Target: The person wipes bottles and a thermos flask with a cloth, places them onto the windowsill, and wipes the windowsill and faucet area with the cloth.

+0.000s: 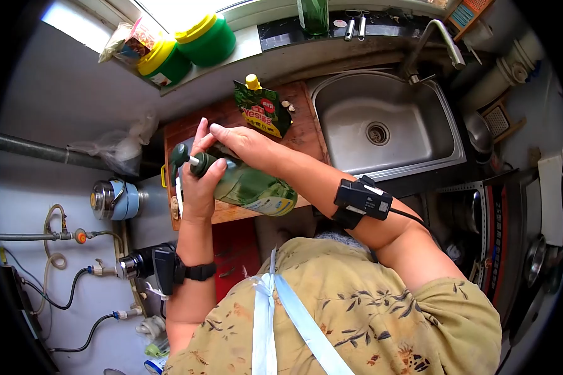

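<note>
Wooden board [305,119] beside steel sink [347,128], left hand [200,181] around green bottle [256,189], right hand [247,142] loosely cupped.

green bottle [256,186]; label [274,205] perhaps yellow-blue; khaki leaf-print shirt [338,300]

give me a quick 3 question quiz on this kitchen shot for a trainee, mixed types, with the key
1. Multiple choice: what is the left hand holding near the neck?
a) a knife
b) the pump bottle
c) a sponge

2. True or false: the sink is on the right side of the board.

3. Fill in the blank: the cap on the pouch is ____ in colour.

Key: 1 b; 2 true; 3 yellow
</note>
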`<state>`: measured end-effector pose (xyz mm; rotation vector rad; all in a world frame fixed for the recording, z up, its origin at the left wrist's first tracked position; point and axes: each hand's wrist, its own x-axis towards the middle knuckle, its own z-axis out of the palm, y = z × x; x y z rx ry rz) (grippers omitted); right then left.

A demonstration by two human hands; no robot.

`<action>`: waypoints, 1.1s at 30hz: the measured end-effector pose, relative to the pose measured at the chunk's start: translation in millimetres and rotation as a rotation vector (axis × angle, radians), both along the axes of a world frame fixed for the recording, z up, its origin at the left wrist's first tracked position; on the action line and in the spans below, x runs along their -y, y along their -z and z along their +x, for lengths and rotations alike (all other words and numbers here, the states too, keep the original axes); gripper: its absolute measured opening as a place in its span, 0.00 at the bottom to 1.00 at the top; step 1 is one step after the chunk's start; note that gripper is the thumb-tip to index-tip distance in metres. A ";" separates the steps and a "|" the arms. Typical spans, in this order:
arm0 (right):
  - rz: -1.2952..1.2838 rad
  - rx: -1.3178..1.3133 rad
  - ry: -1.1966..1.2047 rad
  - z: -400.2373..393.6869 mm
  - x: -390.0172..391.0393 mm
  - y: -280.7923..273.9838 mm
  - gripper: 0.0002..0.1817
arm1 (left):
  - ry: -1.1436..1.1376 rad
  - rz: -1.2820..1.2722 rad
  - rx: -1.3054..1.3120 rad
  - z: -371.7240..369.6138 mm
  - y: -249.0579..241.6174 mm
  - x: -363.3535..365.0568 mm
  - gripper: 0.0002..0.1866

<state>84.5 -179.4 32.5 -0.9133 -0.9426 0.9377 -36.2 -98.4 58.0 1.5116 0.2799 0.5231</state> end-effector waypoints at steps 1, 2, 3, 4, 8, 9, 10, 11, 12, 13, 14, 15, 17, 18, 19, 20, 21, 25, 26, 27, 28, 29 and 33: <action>0.076 0.062 0.105 -3.1 -6.3 7.5 0.23 | 0.014 0.071 -0.003 0.8 5.1 -4.9 0.29; 0.074 0.062 0.102 -5.4 -6.3 16.1 0.23 | 0.027 0.142 -0.006 1.6 7.9 -7.6 0.28; 0.005 0.110 0.234 -11.2 -0.5 18.8 0.22 | 0.001 0.167 -0.015 3.8 8.8 -4.9 0.26; -0.066 0.158 0.366 -16.2 5.3 21.0 0.21 | 0.001 0.164 -0.015 4.3 11.3 -4.7 0.26; -0.105 0.410 0.644 -32.9 19.3 40.6 0.13 | -0.063 0.079 -0.051 5.9 27.7 -7.8 0.21; -0.007 0.492 0.673 -36.2 21.7 43.2 0.15 | -0.140 0.005 -0.043 6.0 34.8 -12.7 0.20; -0.010 0.490 0.674 -40.9 23.8 45.1 0.15 | -0.216 -0.069 -0.035 6.3 40.2 -15.8 0.18; -0.012 0.665 0.736 -46.3 25.9 46.6 0.16 | -0.288 -0.138 -0.014 6.8 44.6 -17.0 0.15; -0.014 0.842 0.797 -51.4 28.0 45.8 0.17 | -0.286 -0.137 -0.016 8.6 44.4 -17.2 0.15; -0.075 0.895 0.818 -57.2 29.2 44.0 0.21 | -0.305 -0.145 -0.027 11.0 43.6 -17.4 0.15; -0.075 0.894 0.820 -55.6 29.3 42.9 0.21 | -0.324 -0.153 -0.040 12.6 42.4 -17.7 0.14; -0.091 0.912 0.807 -53.0 29.5 39.8 0.21 | -0.344 -0.159 -0.052 13.8 40.8 -17.8 0.14; -0.102 0.940 0.840 -46.9 25.3 35.1 0.21 | -0.324 -0.139 -0.041 15.0 31.5 -16.4 0.13; -0.102 0.938 0.840 -43.4 24.3 29.8 0.21 | -0.303 -0.121 -0.027 15.8 28.3 -15.7 0.13; -0.099 0.910 0.803 -39.8 24.2 22.3 0.20 | -0.289 -0.135 -0.027 14.1 29.9 -20.9 0.15; -0.095 0.881 0.764 -36.4 22.8 17.2 0.20 | -0.289 -0.133 -0.027 14.5 28.2 -20.8 0.15; -0.053 0.875 0.841 -33.9 18.3 14.3 0.17 | -0.267 -0.123 0.006 14.2 25.3 -20.8 0.17; -0.075 0.691 0.719 -18.5 7.2 9.5 0.13 | -0.241 -0.053 0.014 14.3 13.8 -11.6 0.26; -0.072 0.690 0.713 -14.3 5.3 9.9 0.13 | -0.261 -0.040 0.006 15.1 12.4 -8.7 0.27; -0.096 0.636 0.604 -9.7 4.2 10.0 0.12 | -0.250 -0.065 0.004 12.1 15.1 -11.2 0.29; -0.122 0.579 0.497 -5.6 2.6 10.4 0.11 | -0.253 -0.066 0.003 9.5 15.6 -12.9 0.29; -0.086 0.520 0.473 -2.6 -4.3 17.2 0.10 | -0.220 -0.067 0.000 6.9 16.4 -14.1 0.28; -0.333 0.205 0.208 14.1 -5.5 43.9 0.17 | -0.236 0.006 0.046 2.8 14.7 -17.8 0.24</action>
